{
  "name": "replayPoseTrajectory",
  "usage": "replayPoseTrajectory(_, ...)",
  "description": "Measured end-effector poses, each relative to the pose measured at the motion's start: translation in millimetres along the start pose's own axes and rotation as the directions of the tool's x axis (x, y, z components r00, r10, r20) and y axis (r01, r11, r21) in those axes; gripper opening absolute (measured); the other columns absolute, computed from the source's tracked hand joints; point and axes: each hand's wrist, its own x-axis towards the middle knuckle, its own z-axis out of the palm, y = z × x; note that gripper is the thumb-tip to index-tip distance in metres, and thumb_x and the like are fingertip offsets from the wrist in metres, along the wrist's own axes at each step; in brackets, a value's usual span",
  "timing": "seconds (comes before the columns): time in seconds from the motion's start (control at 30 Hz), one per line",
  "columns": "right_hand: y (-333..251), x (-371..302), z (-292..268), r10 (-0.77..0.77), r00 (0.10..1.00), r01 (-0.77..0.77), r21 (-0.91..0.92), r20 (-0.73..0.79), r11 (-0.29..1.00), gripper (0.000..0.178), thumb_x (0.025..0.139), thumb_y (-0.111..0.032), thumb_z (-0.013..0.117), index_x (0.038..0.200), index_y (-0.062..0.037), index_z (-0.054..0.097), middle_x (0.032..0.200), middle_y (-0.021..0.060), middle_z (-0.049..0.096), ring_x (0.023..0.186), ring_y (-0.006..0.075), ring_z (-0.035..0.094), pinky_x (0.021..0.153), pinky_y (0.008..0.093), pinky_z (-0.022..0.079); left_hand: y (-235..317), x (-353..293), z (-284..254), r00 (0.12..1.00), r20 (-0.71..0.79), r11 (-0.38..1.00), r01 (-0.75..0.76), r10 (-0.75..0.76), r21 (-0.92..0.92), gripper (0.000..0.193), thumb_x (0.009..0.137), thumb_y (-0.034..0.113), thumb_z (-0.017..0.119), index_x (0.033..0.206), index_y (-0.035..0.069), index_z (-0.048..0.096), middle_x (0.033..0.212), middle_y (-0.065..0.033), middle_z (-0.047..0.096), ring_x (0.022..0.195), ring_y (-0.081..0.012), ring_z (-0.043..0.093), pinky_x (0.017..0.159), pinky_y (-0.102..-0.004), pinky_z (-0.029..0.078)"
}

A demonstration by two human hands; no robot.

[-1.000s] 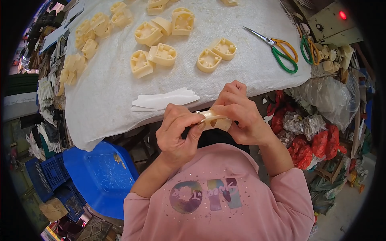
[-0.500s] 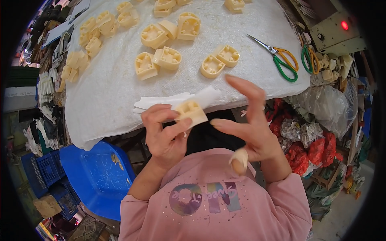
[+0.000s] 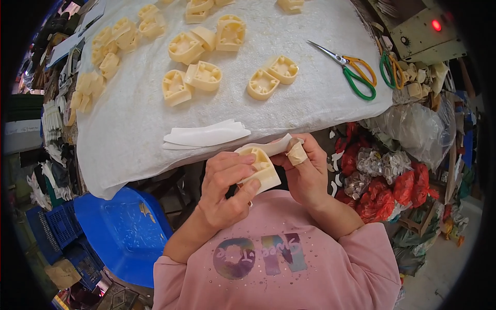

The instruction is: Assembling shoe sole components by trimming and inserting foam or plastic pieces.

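In front of my chest, my left hand (image 3: 225, 183) is closed round a cream plastic block (image 3: 263, 163) with a rounded outline and a hollow, ribbed face. A white strip (image 3: 275, 146) runs along the block's far side toward my right hand (image 3: 311, 175), which pinches its free end between thumb and fingers. The thumb of that hand wears a beige wrapping (image 3: 297, 154). More flat white strips (image 3: 206, 135) lie overlapped at the near edge of the table, just beyond my left hand.
On the white-covered table (image 3: 217, 111) stand several similar cream blocks (image 3: 187, 46) in clusters. Scissors (image 3: 349, 67) with orange and green handles lie at the right, another pair (image 3: 391, 70) beside them. A blue chair (image 3: 121, 227) is at the left, bagged goods (image 3: 377, 199) at the right.
My right hand, spread and apart from the block before, has come in and taken hold of the white strip's end. The block has moved slightly down and right, and the view has shifted a little.
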Motion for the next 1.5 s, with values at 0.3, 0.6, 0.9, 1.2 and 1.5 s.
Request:
replayPoseTrajectory(0.3, -14, 1, -5, -0.091, 0.979, 0.155, -0.374, 0.183, 0.914, 0.028, 0.093, -0.014, 0.047, 0.110, 0.0056, 0.059, 0.105, 0.0137, 0.065, 0.093, 0.0191, 0.064, 0.080, 0.0297, 0.051, 6, 9, 1, 0.994, 0.106, 0.970, 0.008, -0.035, 0.244, 0.024, 0.066, -0.001, 0.065, 0.088, 0.002, 0.058, 0.090, -0.0161, 0.058, 0.075, -0.0275, 0.060, 0.058, -0.0346, 0.047)
replayPoseTrajectory(0.6, -24, 8, -1, -0.044, 0.964, 0.202, -0.616, 0.262, 0.761, 0.028, 0.087, -0.012, 0.047, 0.106, 0.0034, 0.060, 0.097, 0.0167, 0.067, 0.085, 0.0268, 0.067, 0.075, 0.0309, 0.051, 10, 14, 6, 0.985, 0.160, 0.933, -0.004, -0.057, 0.359, 0.014, 0.064, 0.000, 0.064, 0.074, 0.002, 0.054, 0.084, -0.0139, 0.056, 0.066, -0.0236, 0.054, 0.051, -0.0314, 0.040)
replayPoseTrajectory(0.9, -38, 18, 1, 0.123, 0.953, 0.131, -0.738, 0.279, 0.662, 0.029, 0.093, -0.019, 0.045, 0.108, 0.0022, 0.057, 0.095, 0.0169, 0.064, 0.082, 0.0261, 0.065, 0.073, 0.0339, 0.050, -3, 18, -1, 0.973, 0.154, 0.963, 0.131, -0.170, 0.237, 0.021, 0.060, -0.004, 0.066, 0.078, 0.002, 0.055, 0.084, -0.0124, 0.057, 0.066, -0.0231, 0.054, 0.053, -0.0315, 0.041)
replayPoseTrajectory(1.2, -33, 42, -19, 0.472, 0.825, -0.405, -0.256, 0.312, 0.878, 0.063, 0.074, -0.014, 0.076, 0.127, 0.0016, 0.046, 0.104, 0.0165, 0.063, 0.095, 0.0203, 0.062, 0.079, 0.0306, 0.052, -1, 2, 5, 0.963, 0.131, 0.938, 0.260, -0.235, -0.229, 0.023, 0.075, -0.009, 0.066, 0.090, 0.003, 0.053, 0.095, -0.0164, 0.062, 0.082, -0.0267, 0.062, 0.068, -0.0321, 0.049)
replayPoseTrajectory(1.5, -29, 52, -19, 0.456, 0.828, -0.318, -0.398, 0.325, 0.860, 0.062, 0.080, -0.014, 0.071, 0.133, -0.0002, 0.041, 0.107, 0.0180, 0.063, 0.094, 0.0179, 0.062, 0.077, 0.0282, 0.052, -10, 6, 6, 0.962, 0.167, 0.971, 0.229, -0.216, -0.063, 0.022, 0.075, -0.008, 0.067, 0.089, 0.003, 0.054, 0.094, -0.0175, 0.061, 0.075, -0.0232, 0.058, 0.061, -0.0281, 0.046)
